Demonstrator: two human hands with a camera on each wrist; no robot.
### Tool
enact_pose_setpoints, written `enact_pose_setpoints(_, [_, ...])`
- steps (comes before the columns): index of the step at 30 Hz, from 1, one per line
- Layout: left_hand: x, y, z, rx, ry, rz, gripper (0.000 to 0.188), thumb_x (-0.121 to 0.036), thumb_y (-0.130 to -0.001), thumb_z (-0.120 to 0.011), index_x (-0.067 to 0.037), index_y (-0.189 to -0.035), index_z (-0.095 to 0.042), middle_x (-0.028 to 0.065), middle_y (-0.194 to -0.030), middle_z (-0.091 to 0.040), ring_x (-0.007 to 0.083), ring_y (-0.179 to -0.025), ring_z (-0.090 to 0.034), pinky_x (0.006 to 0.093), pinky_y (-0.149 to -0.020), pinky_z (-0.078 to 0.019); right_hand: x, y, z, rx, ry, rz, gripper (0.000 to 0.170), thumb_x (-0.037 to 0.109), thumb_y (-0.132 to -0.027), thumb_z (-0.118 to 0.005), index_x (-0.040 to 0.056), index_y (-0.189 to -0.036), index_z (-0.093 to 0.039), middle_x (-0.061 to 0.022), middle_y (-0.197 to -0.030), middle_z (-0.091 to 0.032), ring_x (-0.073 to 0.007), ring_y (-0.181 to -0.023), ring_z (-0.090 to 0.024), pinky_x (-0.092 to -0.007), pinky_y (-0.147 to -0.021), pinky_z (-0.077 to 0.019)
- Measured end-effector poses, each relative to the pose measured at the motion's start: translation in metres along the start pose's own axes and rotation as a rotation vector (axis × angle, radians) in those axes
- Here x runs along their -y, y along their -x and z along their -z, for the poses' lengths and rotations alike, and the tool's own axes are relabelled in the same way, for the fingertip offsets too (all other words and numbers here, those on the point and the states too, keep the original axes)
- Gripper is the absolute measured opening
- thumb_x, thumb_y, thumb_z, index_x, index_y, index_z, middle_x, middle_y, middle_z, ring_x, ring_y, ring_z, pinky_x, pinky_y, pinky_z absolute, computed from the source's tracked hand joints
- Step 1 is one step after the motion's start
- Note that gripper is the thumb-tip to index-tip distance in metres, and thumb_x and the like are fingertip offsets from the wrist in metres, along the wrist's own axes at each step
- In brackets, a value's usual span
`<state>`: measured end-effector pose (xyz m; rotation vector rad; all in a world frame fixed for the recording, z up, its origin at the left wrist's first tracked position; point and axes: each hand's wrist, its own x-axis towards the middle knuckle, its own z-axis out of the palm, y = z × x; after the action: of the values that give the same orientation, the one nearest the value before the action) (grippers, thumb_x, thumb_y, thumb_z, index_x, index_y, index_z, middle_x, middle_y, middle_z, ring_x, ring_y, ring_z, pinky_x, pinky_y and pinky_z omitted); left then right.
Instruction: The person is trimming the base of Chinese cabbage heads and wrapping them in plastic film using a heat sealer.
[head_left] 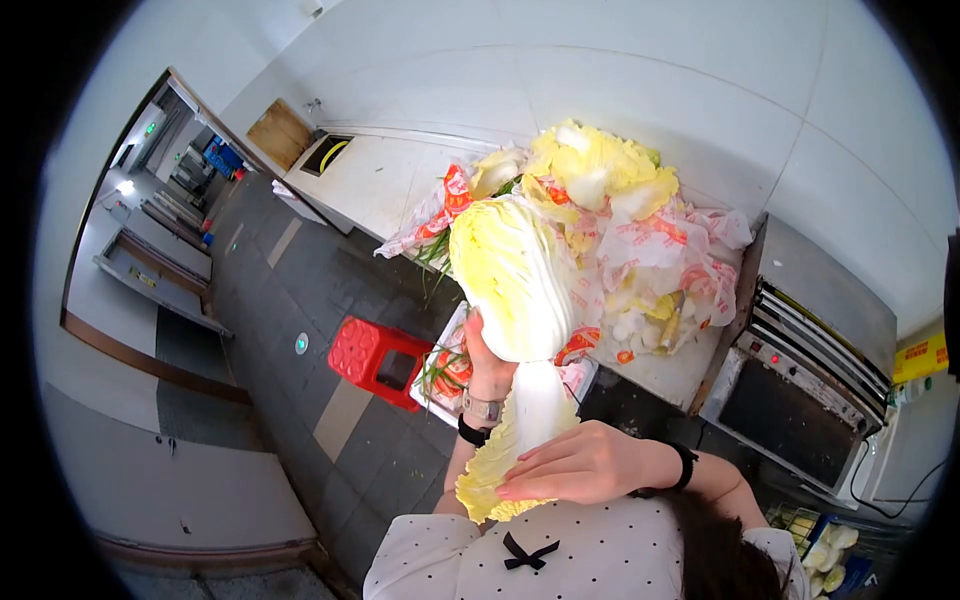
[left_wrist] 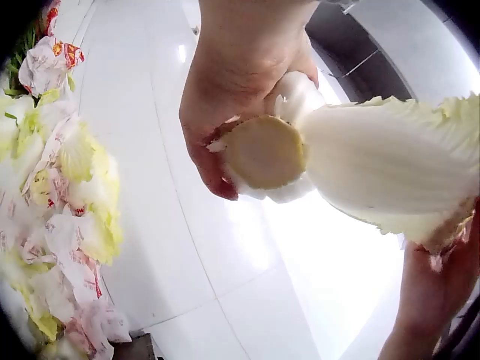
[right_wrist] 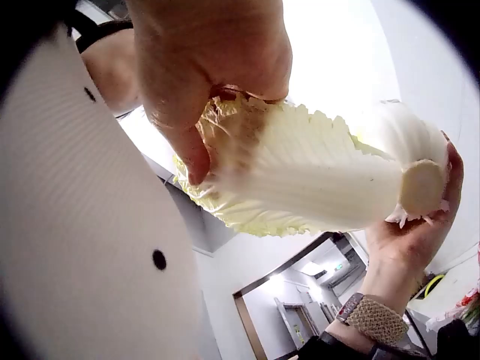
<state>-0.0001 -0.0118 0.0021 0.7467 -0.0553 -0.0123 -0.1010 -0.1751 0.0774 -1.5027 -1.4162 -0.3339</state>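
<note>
A Chinese cabbage with yellow-green leaves is held up in front of the body. My left hand grips it near its base, with fingers curled around the side. The round cut stem end faces the left wrist camera. One outer leaf slants away from the head toward my chest, its white thick end meeting the cabbage beside the stem end. My right hand pinches that leaf by its frilly end, thumb on one face. In the right wrist view the pinched part of the leaf looks brownish.
Behind the cabbage, a counter bears loose yellow leaves and crumpled red-and-white plastic bags. A metal appliance stands at the right. On the floor side are a red stool and a white tray partly hidden below the hands.
</note>
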Motion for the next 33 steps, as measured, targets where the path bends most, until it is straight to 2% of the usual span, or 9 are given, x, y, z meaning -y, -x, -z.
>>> enact_pose_setpoints(12, [0.006, -0.009, -0.013, -0.016, -0.045, 0.0, 0.071, -0.056, -0.077, -0.048, -0.01, -0.131, -0.037, 0.0091, -0.128, -0.046, 0.0284, -0.114, -0.048, 0.0457, -0.092, -0.0418, 0.012, -0.023, 0.004, -0.009, -0.003, 0.061, 0.033, 0.009, -0.077, -0.059, 0.0041, -0.11, -0.058, -0.0054, -0.102, -0.063, -0.0181, -0.086, -0.063, -0.0275, -0.073, -0.0525])
enact_pose_setpoints(15, [-0.003, -0.01, -0.021, 0.122, 0.311, 0.296, 0.068, -0.06, -0.077, -0.044, -0.019, -0.131, -0.038, 0.0058, -0.129, -0.045, 0.0298, -0.114, -0.046, 0.0533, -0.09, -0.0397, 0.004, -0.009, -0.001, -0.097, 0.081, -0.014, 0.031, 0.011, -0.077, -0.059, 0.0089, -0.108, -0.06, -0.0009, -0.098, -0.065, -0.0159, -0.08, -0.064, -0.0254, -0.066, -0.0524])
enact_pose_setpoints(18, [-0.002, -0.022, -0.008, -0.062, 0.367, 0.285, 0.067, -0.063, -0.077, -0.042, -0.022, -0.13, -0.039, 0.0046, -0.127, -0.046, 0.0309, -0.113, -0.045, 0.0562, -0.088, -0.0393, 0.009, -0.003, 0.015, 0.262, 0.079, -0.321, 0.03, 0.014, -0.077, -0.06, 0.0145, -0.107, -0.061, 0.0031, -0.095, -0.066, -0.0141, -0.075, -0.065, -0.0251, -0.058, -0.0508])
enact_pose_setpoints(20, [-0.008, -0.027, -0.001, -0.151, 0.379, 0.235, 0.068, -0.061, -0.076, -0.046, -0.017, -0.128, -0.04, 0.0108, -0.121, -0.048, 0.0339, -0.107, -0.047, 0.0497, -0.083, -0.042, 0.006, -0.002, 0.019, 0.067, 0.018, -0.426, 0.035, 0.013, -0.075, -0.063, 0.0118, -0.11, -0.059, -0.0004, -0.094, -0.065, -0.016, -0.077, -0.064, -0.026, -0.064, -0.0502])
enact_pose_setpoints(24, [-0.025, -0.025, 0.033, -0.061, 0.538, 0.259, 0.071, -0.063, -0.076, -0.044, -0.018, -0.13, -0.039, 0.011, -0.125, -0.047, 0.0358, -0.11, -0.048, 0.0558, -0.081, -0.0421, -0.011, -0.013, 0.03, -0.316, -0.243, -0.774, 0.05, 0.009, -0.069, -0.072, 0.0035, -0.115, -0.053, -0.0104, -0.1, -0.062, -0.0186, -0.092, -0.06, -0.0308, -0.082, -0.0463])
enact_pose_setpoints(27, [-0.041, -0.011, 0.043, 0.043, 0.702, 0.234, 0.07, -0.062, -0.076, -0.043, -0.019, -0.131, -0.038, 0.0132, -0.125, -0.047, 0.0375, -0.109, -0.049, 0.0596, -0.081, -0.0415, -0.078, -0.035, 0.063, -0.544, -0.388, -0.785, 0.057, 0.006, -0.071, -0.07, 0.0021, -0.122, -0.045, -0.0075, -0.113, -0.054, -0.0171, -0.101, -0.053, -0.0308, -0.085, -0.0445])
enact_pose_setpoints(28, [-0.043, -0.006, 0.043, 0.349, 0.409, 0.188, 0.066, -0.055, -0.082, -0.041, -0.011, -0.131, -0.037, 0.0117, -0.128, -0.046, 0.0351, -0.11, -0.049, 0.0483, -0.09, -0.0418, -0.096, -0.055, 0.085, -0.6, -0.348, -0.813, 0.061, 0.004, -0.071, -0.069, -0.0021, -0.124, -0.041, -0.0123, -0.115, -0.053, -0.0182, -0.107, -0.05, -0.0325, -0.091, -0.0411])
enact_pose_setpoints(31, [-0.042, 0.001, 0.052, -0.008, 0.406, 0.07, 0.064, -0.05, -0.082, -0.041, -0.009, -0.131, -0.037, 0.0154, -0.127, -0.046, 0.0349, -0.112, -0.048, 0.0551, -0.091, -0.0394, -0.199, -0.074, 0.123, -0.938, 0.255, -0.772, 0.068, 0.03, -0.08, -0.064, -0.0056, -0.128, -0.032, -0.0225, -0.129, -0.038, -0.0281, -0.123, -0.036, -0.0358, -0.1, -0.03])
enact_pose_setpoints(33, [-0.04, 0.011, 0.053, 0.009, 0.338, 0.016, 0.06, -0.042, -0.084, -0.041, -0.003, -0.129, -0.038, 0.0154, -0.126, -0.048, 0.0334, -0.11, -0.05, 0.0474, -0.094, -0.0401, -0.212, -0.069, 0.12, -0.822, 0.719, -0.758, 0.067, 0.035, -0.083, -0.059, -0.0046, -0.129, -0.031, -0.0234, -0.131, -0.035, -0.0294, -0.124, -0.034, -0.0356, -0.101, -0.0297])
